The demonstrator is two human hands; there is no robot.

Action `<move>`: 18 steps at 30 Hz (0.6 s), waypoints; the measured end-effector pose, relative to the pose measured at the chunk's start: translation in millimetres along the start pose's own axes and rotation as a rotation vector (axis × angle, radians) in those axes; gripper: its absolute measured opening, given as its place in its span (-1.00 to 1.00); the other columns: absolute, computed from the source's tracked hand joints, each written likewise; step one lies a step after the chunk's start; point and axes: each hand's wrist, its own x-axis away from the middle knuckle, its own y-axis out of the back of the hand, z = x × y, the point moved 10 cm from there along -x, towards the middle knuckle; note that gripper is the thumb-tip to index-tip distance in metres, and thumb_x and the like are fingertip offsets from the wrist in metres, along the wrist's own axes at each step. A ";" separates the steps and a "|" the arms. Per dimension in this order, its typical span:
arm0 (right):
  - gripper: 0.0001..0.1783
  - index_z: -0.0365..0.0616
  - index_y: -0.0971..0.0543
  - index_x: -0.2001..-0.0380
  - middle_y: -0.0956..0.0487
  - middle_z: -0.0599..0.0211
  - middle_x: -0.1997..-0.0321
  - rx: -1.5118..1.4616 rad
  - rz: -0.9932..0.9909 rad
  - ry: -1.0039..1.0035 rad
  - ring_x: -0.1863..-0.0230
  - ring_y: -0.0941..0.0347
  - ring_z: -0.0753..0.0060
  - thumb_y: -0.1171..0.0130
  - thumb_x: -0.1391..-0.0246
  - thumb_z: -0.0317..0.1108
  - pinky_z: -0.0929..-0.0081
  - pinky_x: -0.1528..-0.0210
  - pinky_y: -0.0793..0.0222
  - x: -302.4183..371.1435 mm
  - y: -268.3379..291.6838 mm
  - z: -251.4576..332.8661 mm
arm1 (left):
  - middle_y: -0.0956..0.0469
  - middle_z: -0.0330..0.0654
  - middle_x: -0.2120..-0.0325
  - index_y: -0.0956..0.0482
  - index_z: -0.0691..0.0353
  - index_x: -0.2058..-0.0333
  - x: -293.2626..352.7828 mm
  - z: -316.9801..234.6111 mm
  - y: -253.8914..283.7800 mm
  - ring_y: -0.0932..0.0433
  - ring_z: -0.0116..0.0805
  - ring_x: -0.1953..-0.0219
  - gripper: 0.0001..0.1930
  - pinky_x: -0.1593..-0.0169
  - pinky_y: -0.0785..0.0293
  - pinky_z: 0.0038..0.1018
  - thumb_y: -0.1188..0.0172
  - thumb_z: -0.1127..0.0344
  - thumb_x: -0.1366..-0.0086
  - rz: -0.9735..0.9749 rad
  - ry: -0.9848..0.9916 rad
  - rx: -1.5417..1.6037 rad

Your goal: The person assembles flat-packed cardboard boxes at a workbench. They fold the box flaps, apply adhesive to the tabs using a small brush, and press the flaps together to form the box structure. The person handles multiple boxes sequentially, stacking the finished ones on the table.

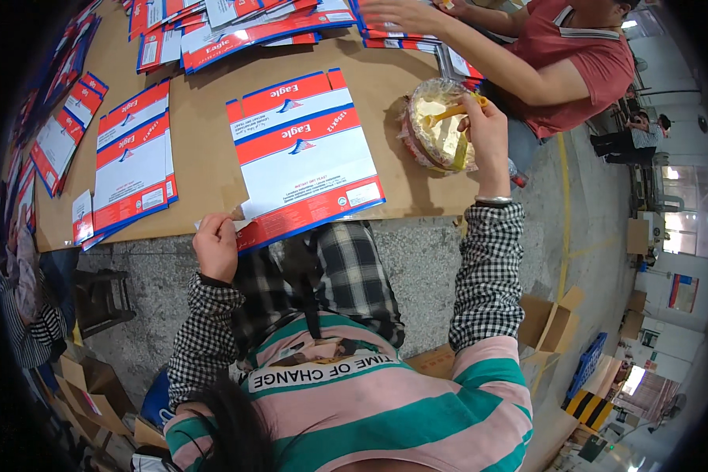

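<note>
A flat cardboard box blank (303,165) in red, white and blue lies on the table in front of me. My left hand (215,245) is closed on its near left corner, fingers pinched at a small white flap. Over to the right, my right hand (484,134) is closed around a yellow-handled tool, which looks like a brush (447,116), above a round tub (417,140). Clear plastic lines the tub, and pale cream paste (434,108) fills much of it. The tool's working end is hard to make out.
More flat box blanks (138,157) lie to the left, and piles of them (244,35) stand at the far side of the brown table (200,118). A co-worker in a red shirt (582,59) reaches over the far right. Open cartons (554,322) sit on the floor.
</note>
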 end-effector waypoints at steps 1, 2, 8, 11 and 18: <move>-0.74 -0.26 -0.59 0.38 -0.49 0.43 0.63 0.007 0.031 -0.008 0.66 -0.30 0.72 -0.13 -0.12 -0.25 0.66 0.60 -0.13 3.3 -0.5 2.5 | -0.52 -0.04 0.46 -0.55 0.41 0.40 -0.3 -0.7 0.1 -0.52 -0.25 0.43 -0.86 0.31 -0.42 -0.45 -0.05 0.46 -0.17 -0.001 0.005 -0.003; -0.75 -0.26 -0.59 0.38 -0.49 0.44 0.63 0.014 0.063 -0.016 0.66 -0.30 0.73 -0.12 -0.12 -0.25 0.68 0.60 -0.12 7.6 -1.8 5.6 | -0.52 -0.05 0.46 -0.55 0.41 0.40 -0.8 -1.4 0.1 -0.52 -0.26 0.44 -0.87 0.32 -0.42 -0.46 -0.05 0.46 -0.17 -0.003 0.010 -0.006; -0.73 -0.31 -0.51 0.28 -0.52 0.32 0.50 -0.377 -0.018 0.080 0.58 -0.39 0.66 -0.05 -0.23 -0.25 0.71 0.58 -0.22 33.6 21.3 26.3 | -0.51 -0.04 0.49 -0.54 0.40 0.41 1.4 0.7 3.9 -0.52 -0.26 0.47 -0.90 0.36 -0.42 -0.47 -0.08 0.50 -0.15 -0.057 -0.035 0.048; -0.71 -0.33 -0.45 0.24 -0.56 0.09 0.34 -0.608 0.235 0.054 0.50 -0.47 0.46 0.05 -0.28 -0.26 0.59 0.51 -0.35 70.7 -27.7 40.7 | -0.52 -0.03 0.48 -0.55 0.39 0.42 5.4 -2.2 8.4 -0.54 -0.23 0.46 -0.93 0.35 -0.43 -0.47 -0.11 0.53 -0.12 -0.075 -0.032 0.049; -0.77 -0.29 -0.43 0.26 -0.54 0.01 0.22 -0.769 0.597 -0.127 0.32 -0.54 0.29 0.12 -0.28 -0.32 0.39 0.22 -0.49 167.0 -175.5 11.4 | -0.55 -0.02 0.31 -0.55 0.41 0.35 24.1 -29.2 15.8 -0.57 -0.13 0.31 -0.89 0.22 -0.50 -0.42 -0.12 0.55 -0.12 -0.082 -0.113 0.028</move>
